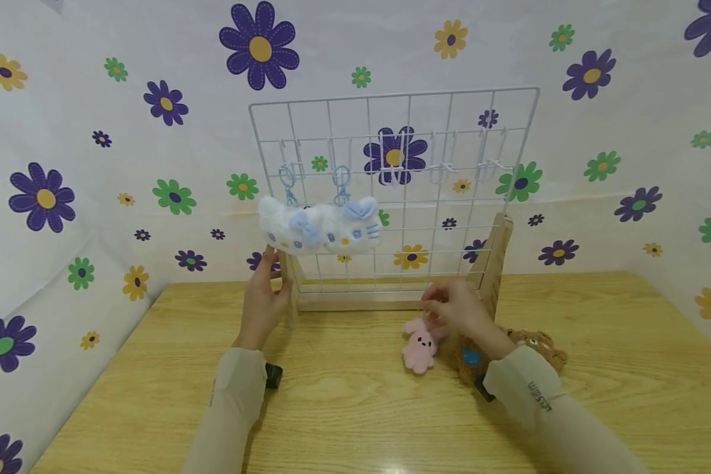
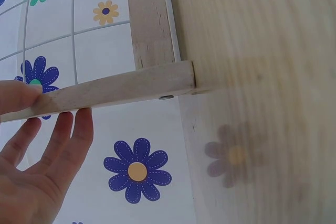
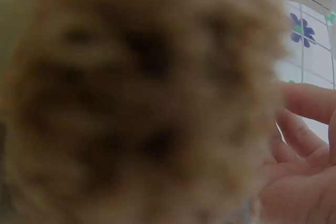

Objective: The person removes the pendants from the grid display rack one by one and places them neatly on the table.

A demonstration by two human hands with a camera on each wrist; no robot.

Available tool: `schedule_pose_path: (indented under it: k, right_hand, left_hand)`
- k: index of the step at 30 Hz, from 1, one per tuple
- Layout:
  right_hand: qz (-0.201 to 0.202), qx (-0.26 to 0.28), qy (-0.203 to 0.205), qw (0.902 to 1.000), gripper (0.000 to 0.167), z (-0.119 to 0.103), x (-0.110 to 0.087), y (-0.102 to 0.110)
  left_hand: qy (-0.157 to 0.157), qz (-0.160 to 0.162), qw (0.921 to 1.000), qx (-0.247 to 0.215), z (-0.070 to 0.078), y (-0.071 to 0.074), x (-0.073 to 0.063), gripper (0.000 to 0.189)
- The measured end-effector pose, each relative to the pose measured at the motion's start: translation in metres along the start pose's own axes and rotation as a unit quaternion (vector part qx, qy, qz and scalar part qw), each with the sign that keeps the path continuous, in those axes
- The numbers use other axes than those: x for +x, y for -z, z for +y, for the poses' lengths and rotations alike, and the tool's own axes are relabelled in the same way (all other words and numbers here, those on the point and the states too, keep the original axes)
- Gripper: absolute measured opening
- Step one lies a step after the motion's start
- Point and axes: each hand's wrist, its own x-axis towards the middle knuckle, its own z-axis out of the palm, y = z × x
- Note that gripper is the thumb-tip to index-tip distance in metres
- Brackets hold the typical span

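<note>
My left hand (image 1: 263,299) grips the left wooden post (image 2: 115,85) of a stand, thumb on one side and fingertips on the other. Lower right of the rack, my right hand (image 1: 459,306) pinches the top of a pink plush keychain (image 1: 419,349) with long ears; its ring is mostly hidden by the fingers. Two white plush cat-head keychains (image 1: 287,227) with pale blue bows hang side by side on the white wire grid (image 1: 389,230). Beneath the right forearm lie brown plush bears (image 1: 539,342), partly covered; brown fur fills much of the right wrist view, blurred.
White hooks (image 1: 444,168) stick out from the grid's upper right part. The right wooden post (image 1: 494,263) and a low wooden crossbar (image 1: 361,305) hold the grid on the wood-grain table (image 1: 343,408). Behind hangs a white cloth (image 1: 184,52) printed with flowers.
</note>
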Motion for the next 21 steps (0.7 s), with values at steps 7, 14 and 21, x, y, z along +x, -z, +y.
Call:
schedule_pose_path:
  k: [7, 14, 21]
  right_hand:
    - [-0.029, -0.015, 0.020, 0.9993, 0.008, 0.001, -0.002, -0.006]
    - [-0.059, -0.053, 0.036, 0.9962, 0.008, 0.005, -0.001, -0.012]
    - [-0.144, -0.054, 0.099, 0.9832, 0.010, 0.005, -0.002, -0.015]
  left_hand:
    - [-0.005, 0.002, 1.0000, 0.001, 0.001, 0.000, 0.001, 0.081]
    - [-0.006, 0.003, 1.0000, 0.001, 0.003, 0.000, 0.001, 0.080]
    - [0.011, -0.004, 0.9999, 0.003, 0.002, 0.000, 0.001, 0.081]
